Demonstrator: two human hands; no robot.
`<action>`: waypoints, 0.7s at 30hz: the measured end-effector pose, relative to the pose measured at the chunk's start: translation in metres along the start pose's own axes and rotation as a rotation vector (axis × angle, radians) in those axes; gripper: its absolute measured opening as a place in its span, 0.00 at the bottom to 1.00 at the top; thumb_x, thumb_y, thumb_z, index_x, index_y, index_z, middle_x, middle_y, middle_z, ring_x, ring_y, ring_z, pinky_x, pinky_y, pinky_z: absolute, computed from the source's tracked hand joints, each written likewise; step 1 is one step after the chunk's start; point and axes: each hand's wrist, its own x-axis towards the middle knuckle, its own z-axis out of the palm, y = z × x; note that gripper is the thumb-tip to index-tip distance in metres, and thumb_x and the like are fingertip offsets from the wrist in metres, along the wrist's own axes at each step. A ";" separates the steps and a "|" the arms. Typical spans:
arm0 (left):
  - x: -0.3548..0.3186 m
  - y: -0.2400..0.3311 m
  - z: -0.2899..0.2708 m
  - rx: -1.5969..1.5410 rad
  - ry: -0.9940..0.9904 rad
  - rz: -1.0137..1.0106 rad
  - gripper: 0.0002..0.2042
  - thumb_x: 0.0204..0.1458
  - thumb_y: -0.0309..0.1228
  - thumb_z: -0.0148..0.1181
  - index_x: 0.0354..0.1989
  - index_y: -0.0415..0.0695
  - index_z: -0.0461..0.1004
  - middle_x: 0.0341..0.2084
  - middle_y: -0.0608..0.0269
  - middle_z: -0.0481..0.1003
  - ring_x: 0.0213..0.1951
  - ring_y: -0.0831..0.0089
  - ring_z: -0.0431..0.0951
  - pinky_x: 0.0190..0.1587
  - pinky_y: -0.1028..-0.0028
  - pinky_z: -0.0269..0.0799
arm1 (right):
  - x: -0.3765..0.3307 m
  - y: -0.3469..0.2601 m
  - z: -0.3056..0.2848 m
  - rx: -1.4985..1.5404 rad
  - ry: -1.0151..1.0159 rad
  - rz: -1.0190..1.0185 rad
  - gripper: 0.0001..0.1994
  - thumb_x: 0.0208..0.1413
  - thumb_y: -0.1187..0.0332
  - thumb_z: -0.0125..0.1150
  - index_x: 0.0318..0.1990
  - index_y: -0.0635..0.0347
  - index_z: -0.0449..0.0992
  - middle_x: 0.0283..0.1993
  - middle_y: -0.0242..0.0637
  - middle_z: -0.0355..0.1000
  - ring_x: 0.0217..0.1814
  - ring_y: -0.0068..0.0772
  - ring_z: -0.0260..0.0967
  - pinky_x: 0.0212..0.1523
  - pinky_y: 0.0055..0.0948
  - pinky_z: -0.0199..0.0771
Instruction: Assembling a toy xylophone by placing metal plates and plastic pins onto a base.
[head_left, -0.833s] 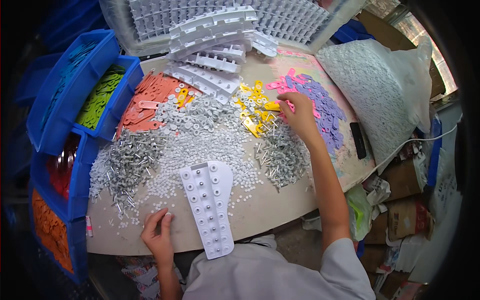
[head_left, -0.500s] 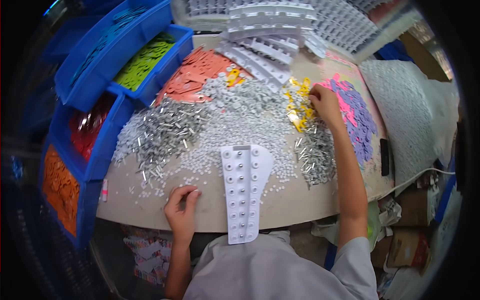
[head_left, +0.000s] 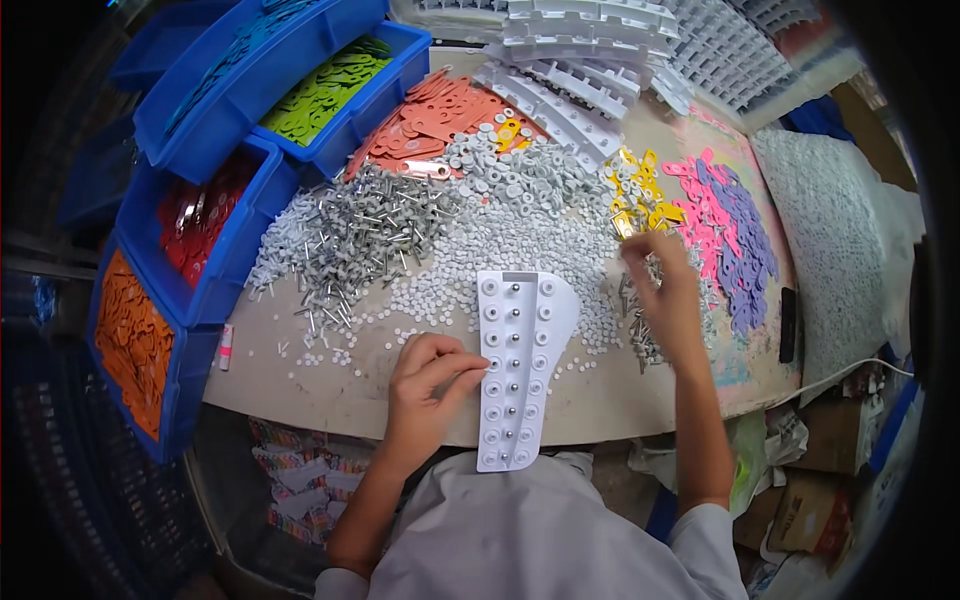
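A white plastic tray (head_left: 548, 395) with two rows of round white seats and a middle row of metal studs stands upright on the table's near edge, against my lap. My left hand (head_left: 425, 390) is at its left side, thumb and forefinger pinched at the edge; whatever sits between them is too small to make out. Over the right-hand heap of metal pins (head_left: 645, 345) hovers my right hand (head_left: 668, 300), its fingers smeared by motion. Just beyond it lie yellow tabs with holes (head_left: 650, 190). Small white rings (head_left: 540, 235) spread behind the tray.
Blue bins (head_left: 205, 310) at the left hold red, orange, green and blue pieces. Coral tabs (head_left: 440, 110), more metal pins (head_left: 365, 230), and pink and purple tabs (head_left: 740, 260) lie in heaps. White plastic racks (head_left: 590, 50) are stacked at the back. A white cable (head_left: 850, 370) crosses the right edge.
My right hand has drawn back from the yellow tabs toward me. My left hand has moved right to the tray's edge. The view has shifted slightly.
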 end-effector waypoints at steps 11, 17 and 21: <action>0.008 0.003 0.014 0.203 -0.098 0.077 0.06 0.50 0.20 0.71 0.37 0.40 0.85 0.31 0.62 0.77 0.39 0.66 0.77 0.43 0.69 0.72 | -0.080 -0.061 0.036 0.317 -0.288 0.114 0.04 0.59 0.73 0.67 0.41 0.58 0.79 0.41 0.34 0.74 0.49 0.41 0.68 0.55 0.38 0.61; 0.010 0.009 0.015 0.080 -0.084 -0.117 0.04 0.51 0.20 0.69 0.35 0.40 0.83 0.30 0.61 0.77 0.35 0.66 0.77 0.40 0.70 0.72 | -0.080 -0.065 0.041 0.253 -0.253 0.118 0.05 0.57 0.74 0.68 0.40 0.58 0.79 0.39 0.34 0.74 0.48 0.41 0.68 0.53 0.38 0.61; 0.010 0.000 0.014 0.223 -0.066 0.105 0.06 0.48 0.22 0.73 0.34 0.42 0.83 0.30 0.63 0.77 0.35 0.64 0.76 0.41 0.67 0.71 | -0.080 -0.068 0.043 0.218 -0.214 0.109 0.05 0.55 0.77 0.67 0.38 0.61 0.79 0.38 0.38 0.73 0.44 0.43 0.68 0.49 0.37 0.66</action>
